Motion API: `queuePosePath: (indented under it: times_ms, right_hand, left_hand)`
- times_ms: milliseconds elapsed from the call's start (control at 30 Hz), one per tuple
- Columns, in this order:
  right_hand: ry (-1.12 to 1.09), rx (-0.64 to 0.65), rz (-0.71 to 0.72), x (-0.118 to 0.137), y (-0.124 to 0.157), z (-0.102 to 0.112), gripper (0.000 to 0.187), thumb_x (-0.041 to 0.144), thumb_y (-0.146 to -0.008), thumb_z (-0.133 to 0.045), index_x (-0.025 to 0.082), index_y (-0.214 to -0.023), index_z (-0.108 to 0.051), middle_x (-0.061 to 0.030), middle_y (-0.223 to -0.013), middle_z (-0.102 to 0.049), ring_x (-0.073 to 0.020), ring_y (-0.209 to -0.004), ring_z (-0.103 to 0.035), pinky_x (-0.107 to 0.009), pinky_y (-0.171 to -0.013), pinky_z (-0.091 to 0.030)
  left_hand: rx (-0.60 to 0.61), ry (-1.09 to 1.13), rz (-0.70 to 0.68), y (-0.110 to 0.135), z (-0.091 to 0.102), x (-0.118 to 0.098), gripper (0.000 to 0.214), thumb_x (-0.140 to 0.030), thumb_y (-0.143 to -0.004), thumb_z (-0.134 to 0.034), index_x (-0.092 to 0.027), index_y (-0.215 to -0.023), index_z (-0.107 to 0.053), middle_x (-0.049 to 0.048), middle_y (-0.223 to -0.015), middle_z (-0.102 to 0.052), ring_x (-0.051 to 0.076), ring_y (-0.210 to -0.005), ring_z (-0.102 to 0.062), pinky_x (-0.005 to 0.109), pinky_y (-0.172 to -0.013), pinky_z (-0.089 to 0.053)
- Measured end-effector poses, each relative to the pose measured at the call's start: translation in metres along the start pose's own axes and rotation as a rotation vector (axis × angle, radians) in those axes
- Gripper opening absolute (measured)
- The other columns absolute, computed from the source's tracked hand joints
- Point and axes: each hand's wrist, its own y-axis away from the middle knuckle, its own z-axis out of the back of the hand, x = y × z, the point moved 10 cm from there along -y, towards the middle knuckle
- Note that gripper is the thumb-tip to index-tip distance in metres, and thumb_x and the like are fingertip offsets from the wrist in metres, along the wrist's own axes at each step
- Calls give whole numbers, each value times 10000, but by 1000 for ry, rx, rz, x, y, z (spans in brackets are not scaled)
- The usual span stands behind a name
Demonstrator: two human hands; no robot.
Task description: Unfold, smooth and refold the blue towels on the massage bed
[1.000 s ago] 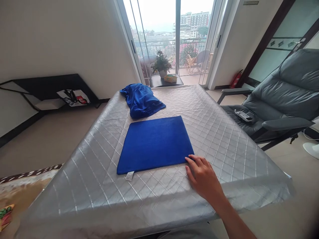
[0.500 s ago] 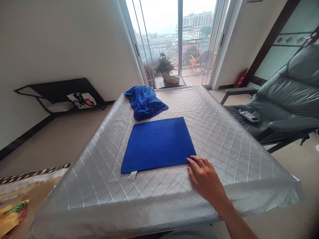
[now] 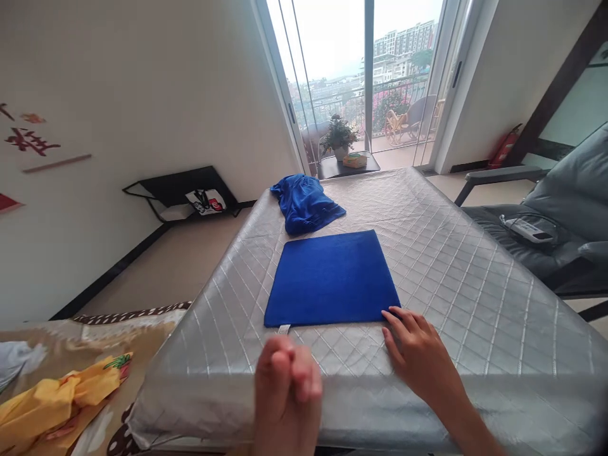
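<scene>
A flat blue cloth [image 3: 330,278], squared like a folded towel, lies on the silver quilted table cover [image 3: 451,297]. A small white tag [image 3: 284,329] pokes out at its near left corner. My right hand [image 3: 420,345] rests at the near right corner with its fingers stretched out, fingertips touching the cloth's edge. In front of the tag, above the near part of the cover, hovers my left hand [image 3: 288,386]. Its fingers are curled in, thumb against them, slightly blurred, and nothing shows in it. Behind the flat cloth sits a crumpled blue cloth [image 3: 308,206].
A grey recliner [image 3: 570,183] with a power strip [image 3: 527,229] on its seat stands right of the table. To the left are a yellow cloth [image 3: 61,399] on a patterned cover and a black rack [image 3: 185,187]. A potted plant [image 3: 339,134] stands by the glass door.
My left hand has come into view from below, fingers curled. My right hand stays at the cloth's corner. The view has turned left, so everything appears shifted right.
</scene>
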Motion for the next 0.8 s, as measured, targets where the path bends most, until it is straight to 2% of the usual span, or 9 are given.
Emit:
queuePosePath:
  times_ms: [67, 100, 167, 233, 367, 533, 667, 800]
  right_hand:
    - [-4, -9, 8, -1, 0, -1, 353, 305, -1015, -463, 185, -1278, -666, -117, -1271, -679, -281, -1162, -600, -462, -979, -508]
    - [-8, -14, 10, -1, 0, -1, 355, 310, -1015, -460, 191, -1278, -666, -116, -1268, -682, -281, -1160, -602, -464, -982, -507]
    - [-16, -17, 14, -2, 0, -1, 357, 316, -1015, -456, 200, -1282, -664, -114, -1265, -683, -279, -1160, -603, -464, -992, -502]
    - [-18, -11, 19, -1, 0, -1, 359, 319, -1014, -461, 193, -1287, -659, -116, -1268, -681, -278, -1162, -601, -463, -1002, -497]
    - [-13, -7, 40, 0, 0, -2, 364, 328, -1013, -471, 169, -1285, -655, -126, -1265, -680, -286, -1165, -596, -462, -996, -497]
    - [-20, -13, 47, 0, 0, -1, 360, 329, -1017, -451, 184, -1273, -658, -123, -1261, -680, -285, -1166, -598, -458, -970, -506]
    - [-35, -1, 47, -1, 1, -2, 357, 312, -1015, -437, 182, -1273, -647, -123, -1273, -671, -285, -1178, -590, -467, -980, -505]
    - [-42, 16, 49, -3, 2, -4, 344, 293, -1004, -460, 192, -1281, -636, -123, -1286, -665, -286, -1183, -587, -474, -988, -505]
  left_hand:
    - [-71, 81, 59, -19, -6, 16, 166, -199, -995, -593, -193, -882, -715, -7, -773, -719, 67, -608, -644, 170, -605, -567]
    - [-109, 127, 105, -26, -10, 27, 205, -159, -994, -575, -183, -851, -721, -6, -746, -727, 63, -597, -658, 157, -605, -570]
    - [-149, 198, 191, -33, -19, 45, 242, -133, -999, -544, -159, -861, -741, 25, -811, -768, 90, -677, -720, 181, -677, -602]
    - [-107, 221, 229, -34, -29, 54, 256, -158, -1007, -529, -145, -896, -759, 61, -902, -791, 131, -794, -757, 228, -769, -620]
    - [40, 236, 258, -31, -42, 59, 284, -239, -1016, -515, -135, -978, -777, 103, -1031, -792, 194, -982, -755, 308, -927, -596]
    - [139, 237, 269, -28, -49, 58, 350, -298, -1014, -475, -118, -1073, -769, 139, -1155, -763, 258, -1169, -688, 418, -1076, -510]
    - [189, 233, 289, -25, -54, 62, 362, -336, -989, -496, -121, -1131, -750, 156, -1244, -726, 308, -1287, -605, 511, -1122, -452]
    - [226, 221, 299, -21, -59, 63, 377, -358, -981, -502, -147, -1212, -713, 146, -1331, -682, 329, -1349, -545, 555, -1123, -433]
